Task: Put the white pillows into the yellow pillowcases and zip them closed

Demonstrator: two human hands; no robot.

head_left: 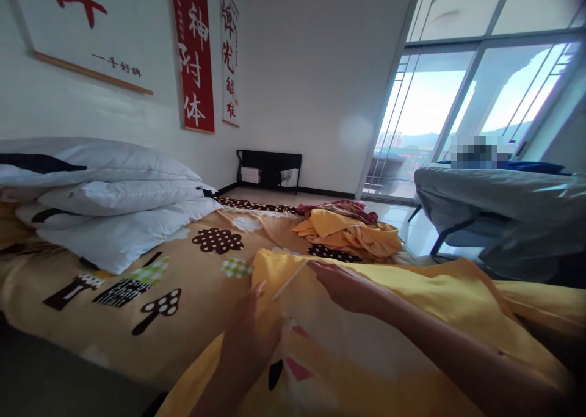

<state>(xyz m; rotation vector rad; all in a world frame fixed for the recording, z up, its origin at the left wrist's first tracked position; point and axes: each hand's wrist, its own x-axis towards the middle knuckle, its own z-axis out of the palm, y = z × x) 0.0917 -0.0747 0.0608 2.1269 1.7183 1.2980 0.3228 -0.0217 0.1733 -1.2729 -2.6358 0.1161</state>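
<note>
A large yellow bedding cloth [320, 337] with a pale middle and pink and black print spreads before me, over the near side of the bed. My left hand [247, 331] is closed at its left edge, thumb upward, by a folded corner. Farther right, my right hand [350, 287] grips the cloth's upper edge, fingers bent down over the fabric. A thin white strip [290, 279] runs along the fold between both hands. Some fingertips are hidden by the fabric, and the left hand is slightly blurred.
White pillows [119, 191] are stacked at the left on a tan patterned sheet [183, 270]. Crumpled orange cloth [352, 234] lies at the bed's far end. A black rack [270, 166] stands by the wall. At the right is a table with a plastic cover [494, 191], near glass doors [425, 112].
</note>
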